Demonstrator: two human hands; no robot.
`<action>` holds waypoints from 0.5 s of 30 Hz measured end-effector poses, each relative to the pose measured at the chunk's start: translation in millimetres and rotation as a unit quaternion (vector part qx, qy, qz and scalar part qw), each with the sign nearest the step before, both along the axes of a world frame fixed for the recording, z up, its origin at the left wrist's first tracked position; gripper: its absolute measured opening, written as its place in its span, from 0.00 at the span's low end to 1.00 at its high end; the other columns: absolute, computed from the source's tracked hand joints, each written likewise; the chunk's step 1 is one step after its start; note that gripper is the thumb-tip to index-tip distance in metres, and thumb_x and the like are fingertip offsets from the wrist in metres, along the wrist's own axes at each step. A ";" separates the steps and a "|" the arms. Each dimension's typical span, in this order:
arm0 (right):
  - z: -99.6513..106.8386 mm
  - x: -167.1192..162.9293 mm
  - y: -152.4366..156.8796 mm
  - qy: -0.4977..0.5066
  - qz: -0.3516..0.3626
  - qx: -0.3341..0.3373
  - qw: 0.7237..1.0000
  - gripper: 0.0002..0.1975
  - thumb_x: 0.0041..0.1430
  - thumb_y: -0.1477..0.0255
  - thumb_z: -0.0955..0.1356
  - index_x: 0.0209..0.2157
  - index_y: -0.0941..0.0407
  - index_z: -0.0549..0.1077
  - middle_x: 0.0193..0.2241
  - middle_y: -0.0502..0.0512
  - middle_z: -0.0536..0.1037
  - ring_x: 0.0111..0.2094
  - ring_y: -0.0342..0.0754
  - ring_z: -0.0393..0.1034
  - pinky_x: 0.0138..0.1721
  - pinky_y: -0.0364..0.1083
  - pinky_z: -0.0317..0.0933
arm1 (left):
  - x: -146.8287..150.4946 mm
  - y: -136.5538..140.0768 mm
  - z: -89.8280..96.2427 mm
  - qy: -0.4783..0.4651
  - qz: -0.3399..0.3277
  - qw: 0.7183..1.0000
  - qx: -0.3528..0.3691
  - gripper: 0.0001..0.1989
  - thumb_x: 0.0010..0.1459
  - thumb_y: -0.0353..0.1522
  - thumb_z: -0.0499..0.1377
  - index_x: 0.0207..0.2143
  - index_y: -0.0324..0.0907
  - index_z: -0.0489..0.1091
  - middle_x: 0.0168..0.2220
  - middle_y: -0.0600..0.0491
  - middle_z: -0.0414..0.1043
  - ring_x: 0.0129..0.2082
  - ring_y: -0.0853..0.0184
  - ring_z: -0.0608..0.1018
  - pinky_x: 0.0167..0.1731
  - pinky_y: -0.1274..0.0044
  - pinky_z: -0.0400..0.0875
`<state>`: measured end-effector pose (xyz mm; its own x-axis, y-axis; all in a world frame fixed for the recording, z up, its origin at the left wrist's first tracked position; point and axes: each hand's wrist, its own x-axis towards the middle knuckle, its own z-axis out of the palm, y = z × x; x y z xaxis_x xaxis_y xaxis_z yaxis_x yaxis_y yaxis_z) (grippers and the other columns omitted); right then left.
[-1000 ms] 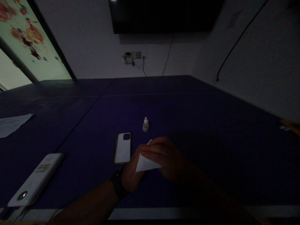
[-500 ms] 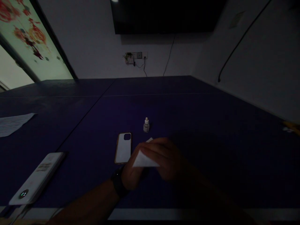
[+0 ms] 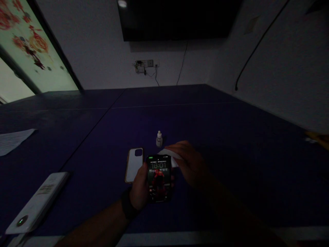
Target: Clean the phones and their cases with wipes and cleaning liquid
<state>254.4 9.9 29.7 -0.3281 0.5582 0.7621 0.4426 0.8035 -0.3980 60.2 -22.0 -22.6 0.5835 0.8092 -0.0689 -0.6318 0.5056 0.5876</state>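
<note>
"Where's the phone (image 3: 159, 180)?"

"In my left hand (image 3: 140, 188), seen from over here: thumb along one edge, fingertips curled round the other, lit screen turned towards me."

"And my other side?"

"The right hand (image 3: 189, 163) has its fingers closed on a white cloth (image 3: 168, 152) at the phone's top corner; I can't tell whether cloth and phone touch."

"Obstacles?"

"A small bottle (image 3: 159, 140) stands upright just beyond the right fingertips. The phone case (image 3: 134, 166) lies just beside my left thumb. Well left of those fingers are a white device (image 3: 38, 202) and a paper sheet (image 3: 15, 140)."
</note>
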 end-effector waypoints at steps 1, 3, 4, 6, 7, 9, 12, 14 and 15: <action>-0.2 1.9 1.9 0.024 0.000 -0.029 0.999 0.17 0.68 0.75 0.61 0.53 0.51 0.75 0.44 0.55 0.82 0.45 0.52 0.75 0.46 0.54 0.69 | 1.7 1.2 3.1 -0.008 -0.018 1.000 -0.011 0.34 0.60 0.56 0.57 0.46 0.34 0.76 0.37 0.41 0.81 0.33 0.58 0.84 0.35 0.71 0.78; -1.0 3.0 3.2 0.051 0.003 -0.051 0.997 0.16 0.69 0.73 0.61 0.52 0.50 0.76 0.45 0.55 0.82 0.46 0.51 0.75 0.46 0.53 0.69 | 3.6 4.5 6.9 -0.024 -0.050 0.997 -0.053 0.32 0.64 0.56 0.53 0.44 0.35 0.76 0.36 0.43 0.82 0.29 0.60 0.84 0.30 0.72 0.77; -1.7 2.4 3.1 0.049 0.008 -0.043 0.998 0.17 0.69 0.73 0.61 0.53 0.50 0.75 0.46 0.55 0.82 0.47 0.51 0.75 0.47 0.53 0.69 | 3.8 6.3 7.3 -0.030 -0.054 0.995 -0.076 0.30 0.65 0.54 0.53 0.42 0.35 0.77 0.35 0.44 0.82 0.28 0.62 0.84 0.28 0.74 0.77; -4.6 -0.3 2.8 0.022 0.019 -0.013 0.999 0.19 0.69 0.74 0.61 0.57 0.51 0.73 0.50 0.57 0.80 0.50 0.52 0.74 0.50 0.55 0.68 | 2.8 9.5 6.0 -0.030 -0.060 0.991 -0.115 0.27 0.66 0.52 0.53 0.39 0.35 0.77 0.33 0.46 0.82 0.26 0.64 0.83 0.24 0.77 0.75; -6.7 -1.8 3.2 0.006 0.022 -0.002 1.000 0.20 0.68 0.75 0.60 0.58 0.51 0.72 0.52 0.57 0.80 0.51 0.53 0.73 0.51 0.56 0.68 | 1.8 10.8 4.9 -0.028 -0.061 0.989 -0.129 0.27 0.66 0.50 0.54 0.37 0.35 0.77 0.32 0.47 0.82 0.25 0.65 0.83 0.22 0.78 0.74; -11.6 -4.6 5.0 -0.016 0.021 0.002 1.000 0.22 0.68 0.76 0.60 0.60 0.51 0.70 0.54 0.58 0.79 0.52 0.53 0.72 0.52 0.57 0.67 | -1.1 12.5 3.1 -0.023 -0.066 0.986 -0.149 0.26 0.67 0.49 0.54 0.36 0.35 0.77 0.30 0.48 0.82 0.23 0.65 0.83 0.19 0.79 0.73; -17.3 -7.0 8.1 -0.021 0.017 0.001 1.000 0.24 0.68 0.78 0.61 0.62 0.50 0.68 0.55 0.58 0.78 0.53 0.53 0.71 0.51 0.56 0.68 | -5.9 13.9 2.5 -0.025 -0.071 0.984 -0.159 0.26 0.68 0.48 0.52 0.35 0.35 0.78 0.29 0.47 0.82 0.22 0.64 0.83 0.19 0.79 0.72; -17.8 -7.7 7.7 -0.029 0.022 0.016 0.999 0.27 0.67 0.81 0.60 0.64 0.50 0.66 0.57 0.58 0.77 0.53 0.53 0.70 0.51 0.56 0.68 | -8.7 15.0 2.4 -0.031 -0.082 0.984 -0.153 0.27 0.69 0.48 0.51 0.34 0.34 0.78 0.28 0.46 0.82 0.22 0.65 0.82 0.19 0.80 0.71; -16.8 -8.1 6.2 -0.038 0.028 0.025 0.999 0.28 0.66 0.81 0.61 0.65 0.50 0.65 0.57 0.58 0.77 0.53 0.53 0.69 0.51 0.57 0.68 | -9.6 15.7 2.0 -0.033 -0.097 0.984 -0.147 0.28 0.69 0.48 0.51 0.34 0.33 0.78 0.27 0.45 0.81 0.22 0.65 0.82 0.18 0.81 0.70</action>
<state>246.3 16.2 12.8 -0.4158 0.4986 0.7606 0.4242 0.8461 -0.3228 50.6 -6.3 -20.6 0.7353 0.6335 -0.2408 -0.5388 0.7619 0.3593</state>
